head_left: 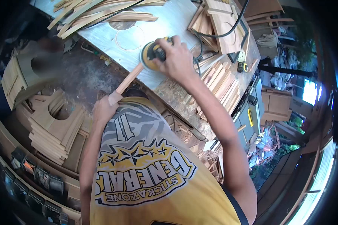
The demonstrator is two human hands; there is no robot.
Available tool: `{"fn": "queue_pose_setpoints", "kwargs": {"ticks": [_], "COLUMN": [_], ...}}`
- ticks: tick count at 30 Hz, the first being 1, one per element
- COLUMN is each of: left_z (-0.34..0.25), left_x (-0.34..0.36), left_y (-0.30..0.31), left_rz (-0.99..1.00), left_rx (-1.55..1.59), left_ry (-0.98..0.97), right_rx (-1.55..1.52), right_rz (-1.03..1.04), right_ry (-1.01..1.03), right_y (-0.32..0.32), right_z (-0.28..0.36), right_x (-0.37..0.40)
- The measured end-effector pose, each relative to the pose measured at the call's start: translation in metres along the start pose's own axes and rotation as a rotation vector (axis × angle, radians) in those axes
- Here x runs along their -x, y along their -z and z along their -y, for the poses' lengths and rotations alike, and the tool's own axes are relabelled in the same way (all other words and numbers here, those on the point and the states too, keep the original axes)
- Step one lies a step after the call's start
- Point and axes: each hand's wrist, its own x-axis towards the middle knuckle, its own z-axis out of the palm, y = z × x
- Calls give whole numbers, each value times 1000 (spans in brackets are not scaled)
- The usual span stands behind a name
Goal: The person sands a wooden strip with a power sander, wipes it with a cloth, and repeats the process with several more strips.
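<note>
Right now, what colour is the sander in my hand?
The sander under the right hand is yellow with black parts; the head view shows it.

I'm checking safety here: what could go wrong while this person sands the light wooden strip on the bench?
1. Only the left hand grips the end of the narrow light wooden strip; no clamp shows, so it may slip under the round yellow sander that the right hand presses down.
2. The black power cable lies across the stacked wooden boards and could snag.
</note>
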Motion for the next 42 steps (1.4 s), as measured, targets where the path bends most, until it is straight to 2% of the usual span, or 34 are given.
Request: {"fn": "queue_pose_setpoints", "kwargs": {"ticks": [1,2,4,7,10,12,14,18,21,24,28,31,34,37,39,42], "left_z": [4,9,18,26,28,26,17,1,9,10,25,28,22,20,24,25], "left_x": [0,1,2,5,6,7,11,13,13,19,21,20,17,13,14,18], "left_y": [1,0,-3,1,-3,0,3,7,-4,-2,-7,-7,-1,-2,-1,-4], "left_rz": [-8,-6,-58,-47,-34,-24,-6,26,22,21,10,0,1,4,17,17], "left_rx": [-3,-12,-2,5,47,39,32,-44,10,49,72,50,53,71,82,96], "left_ry": [12,-2,-22,-26,16,26,34,81,80,70,17,14,17,38,27,16], "right_rx": [13,40,58,194,78,63,41,29,55,78,163,159,130,53,44,-7], "right_rz": [-4,-96,-77,-133,-121,-182,-55,-42,87,68,-1,-39,67,64,116,44], "right_ry": [-50,-41,-177,-162,-166,-87,-79,21,141,163,64,99,149,304,401,369], "right_y": [3,2,12,35,45,39,32,8,7,6,11,8,7,-3,-7,-11], "right_z": [-14,-35,-62,-67,-63,-56,-36,2,32,28,-6,-10,27,65,77,65], "right_x": [-10,-19,-44,-47,-45,-46,-48,-41,-19,-20,-58,-64,-43,-3,14,10]}}
